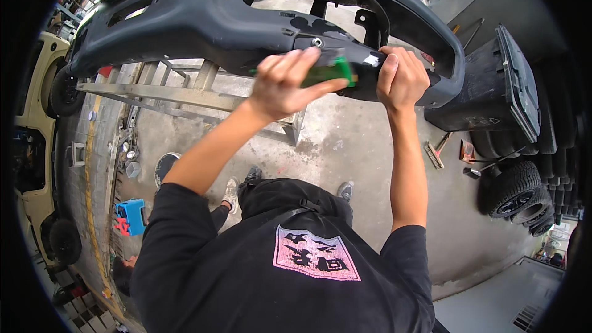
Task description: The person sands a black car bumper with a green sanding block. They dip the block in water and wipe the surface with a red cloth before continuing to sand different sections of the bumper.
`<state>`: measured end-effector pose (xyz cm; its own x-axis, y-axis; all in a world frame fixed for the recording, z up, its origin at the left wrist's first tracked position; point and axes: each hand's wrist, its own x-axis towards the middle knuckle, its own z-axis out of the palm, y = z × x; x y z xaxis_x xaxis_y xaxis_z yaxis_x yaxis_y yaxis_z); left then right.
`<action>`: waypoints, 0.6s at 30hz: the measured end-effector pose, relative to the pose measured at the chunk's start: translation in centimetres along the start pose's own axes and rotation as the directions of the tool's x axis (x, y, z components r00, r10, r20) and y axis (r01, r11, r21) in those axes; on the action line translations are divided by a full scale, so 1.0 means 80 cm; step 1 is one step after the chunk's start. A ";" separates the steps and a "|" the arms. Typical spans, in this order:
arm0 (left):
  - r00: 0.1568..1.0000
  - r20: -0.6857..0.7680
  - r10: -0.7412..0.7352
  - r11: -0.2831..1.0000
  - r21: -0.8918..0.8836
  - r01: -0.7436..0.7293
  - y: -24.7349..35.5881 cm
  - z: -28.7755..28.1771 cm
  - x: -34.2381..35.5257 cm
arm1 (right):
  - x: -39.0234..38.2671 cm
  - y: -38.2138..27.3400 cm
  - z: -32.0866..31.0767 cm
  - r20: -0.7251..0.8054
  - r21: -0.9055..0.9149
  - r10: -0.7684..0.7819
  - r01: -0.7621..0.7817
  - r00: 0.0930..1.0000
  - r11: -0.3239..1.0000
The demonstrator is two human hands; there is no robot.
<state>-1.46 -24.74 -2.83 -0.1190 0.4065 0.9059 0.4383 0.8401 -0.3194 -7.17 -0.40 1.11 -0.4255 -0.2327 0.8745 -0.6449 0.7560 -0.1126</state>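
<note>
A large dark grey vehicle bumper (179,18) with openings rests on a pale metal stand (154,91). My left hand (287,83) holds a green flat tool (333,73), slightly blurred, against the lower front of the bumper, just below a small silver fitting (317,42). My right hand (402,79) is closed over the bumper's edge at the right, thumb on top, beside a small white patch. Part of the green tool is hidden by my left fingers.
A black wheelie bin (478,86), a broom (434,155) and stacked tyres (524,194) stand at right. A cream vehicle (38,74) is at far left. A blue case (129,216) lies on the concrete floor. Another person's sneaker (230,194) shows beside me.
</note>
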 end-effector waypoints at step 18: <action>0.999 0.033 -0.024 0.999 0.029 0.023 -0.029 -0.018 -0.040 | -0.002 -0.003 0.002 -0.011 -0.013 0.003 -0.003 1.000 1.000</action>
<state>-0.84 -28.49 -4.60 -0.1590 0.3978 0.9036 0.4095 0.8594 -0.3063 -7.06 -0.61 0.95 -0.4199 -0.2239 0.8795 -0.6357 0.7642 -0.1090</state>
